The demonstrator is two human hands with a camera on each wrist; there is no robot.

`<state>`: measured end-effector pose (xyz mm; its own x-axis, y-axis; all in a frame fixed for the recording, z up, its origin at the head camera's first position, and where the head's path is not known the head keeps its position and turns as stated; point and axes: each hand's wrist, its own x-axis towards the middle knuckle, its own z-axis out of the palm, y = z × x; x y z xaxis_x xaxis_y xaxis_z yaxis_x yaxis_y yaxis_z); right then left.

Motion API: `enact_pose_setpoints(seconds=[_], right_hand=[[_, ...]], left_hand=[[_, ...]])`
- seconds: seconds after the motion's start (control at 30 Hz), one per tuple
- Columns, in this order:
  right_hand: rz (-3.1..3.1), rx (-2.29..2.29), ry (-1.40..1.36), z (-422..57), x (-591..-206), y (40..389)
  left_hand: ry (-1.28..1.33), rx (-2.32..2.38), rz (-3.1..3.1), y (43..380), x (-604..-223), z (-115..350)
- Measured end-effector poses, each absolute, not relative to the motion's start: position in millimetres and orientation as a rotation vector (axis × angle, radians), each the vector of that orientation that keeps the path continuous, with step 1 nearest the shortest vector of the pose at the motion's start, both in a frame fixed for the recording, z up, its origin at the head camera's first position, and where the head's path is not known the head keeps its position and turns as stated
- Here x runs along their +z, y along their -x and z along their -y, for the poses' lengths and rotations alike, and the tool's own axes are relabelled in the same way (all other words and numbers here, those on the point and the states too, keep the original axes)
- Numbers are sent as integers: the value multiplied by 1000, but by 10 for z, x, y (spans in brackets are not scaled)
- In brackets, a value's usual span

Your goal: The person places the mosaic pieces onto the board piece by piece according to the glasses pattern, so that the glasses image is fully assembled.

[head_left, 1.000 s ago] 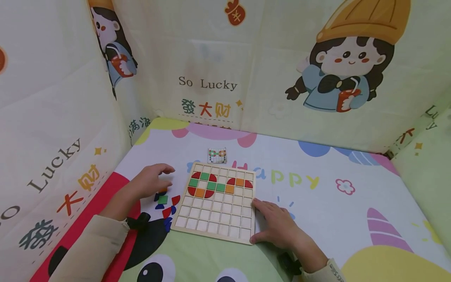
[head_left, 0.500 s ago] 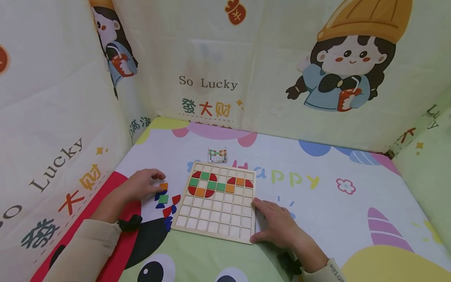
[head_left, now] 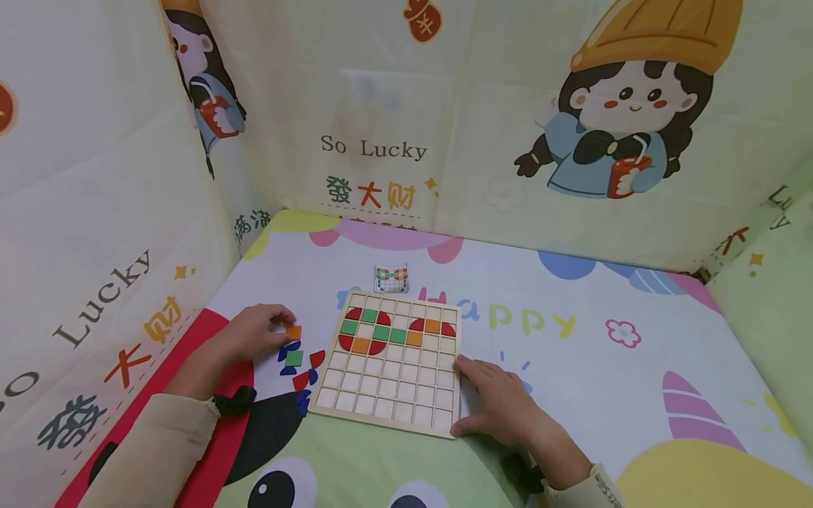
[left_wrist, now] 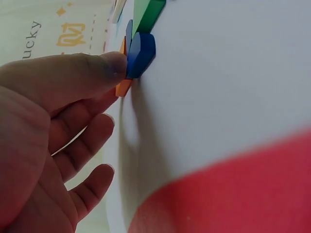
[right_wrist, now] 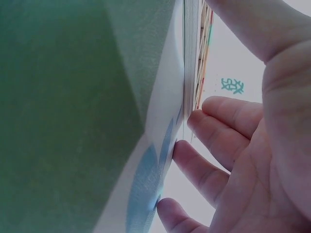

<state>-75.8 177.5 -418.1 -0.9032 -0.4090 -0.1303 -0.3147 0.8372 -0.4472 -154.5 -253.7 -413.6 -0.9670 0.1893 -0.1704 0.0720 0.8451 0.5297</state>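
Note:
In the head view my left hand point(head_left: 255, 333) pinches an orange square tile point(head_left: 293, 332) at the left of the wooden grid board point(head_left: 396, 391). In the left wrist view, thumb and forefinger meet at the orange tile point(left_wrist: 124, 88), with a blue piece point(left_wrist: 141, 54) close against the thumb tip. A green square tile point(head_left: 294, 358) lies just below. My right hand point(head_left: 498, 402) rests along the board's right edge, its thumb at the near corner and its fingertips higher up. Red, green and orange tiles fill several cells in the board's upper rows.
Red quarter-round pieces point(head_left: 317, 359) and several blue pieces point(head_left: 303, 402) lie loose between my left hand and the board. A small pattern card point(head_left: 392, 279) is behind the board. Printed cloth walls point(head_left: 483, 141) enclose the table at the back and sides.
My left hand has come down and back to the loose tiles from above them. Its fingers have closed on the orange tile, which has shifted slightly. The right hand has stayed at the board.

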Motion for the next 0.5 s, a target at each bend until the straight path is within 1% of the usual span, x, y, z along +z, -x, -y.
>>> enact_pose_setpoints(seconds=[0.5], right_hand=[[-2791,-633,554,-1774,-4167,754]], left_hand=[[-212,756,-2850,1613,-4097,2482]])
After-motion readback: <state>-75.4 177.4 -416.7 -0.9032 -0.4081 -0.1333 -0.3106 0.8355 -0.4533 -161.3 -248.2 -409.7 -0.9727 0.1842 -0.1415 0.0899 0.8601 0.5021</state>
